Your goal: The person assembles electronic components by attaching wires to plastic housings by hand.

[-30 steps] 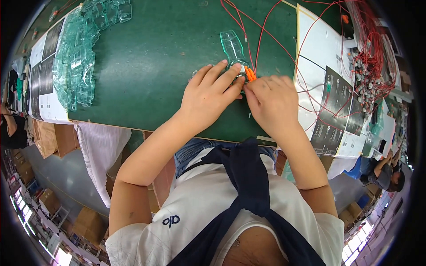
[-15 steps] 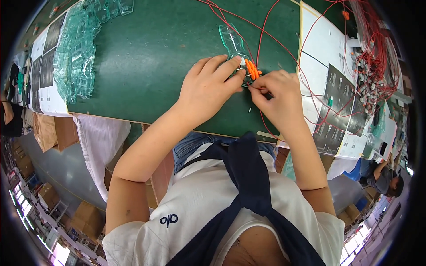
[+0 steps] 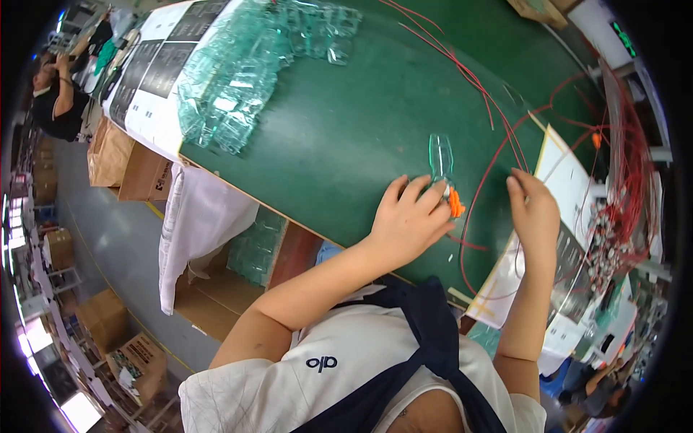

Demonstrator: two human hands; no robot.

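Note:
My left hand [image 3: 408,222] curls over the lower part of a clear green-tinted plastic shell [image 3: 440,153] that lies on the green table, its fingers closed on it. An orange piece [image 3: 456,203] sticks out at the shell's right side, by my fingertips. My palm and fingers hide the shell's lower end. Off to the right, my right hand [image 3: 536,213] is raised with thumb and forefinger brought together at the red wires [image 3: 497,108]. One wire runs down to these fingertips; the exact contact is small.
A heap of clear plastic shells [image 3: 234,83] covers the table's left side. Many red wires with pale connectors [image 3: 613,224] hang at the right, over printed sheets [image 3: 559,162]. A small white bit [image 3: 450,257] lies near the front edge. A cloth [image 3: 206,206] drapes below; co-workers sit at both sides.
My right hand has left the orange piece and moved right to the red wires. My left hand stays on the shell. The view has swung left, showing more of the shell heap.

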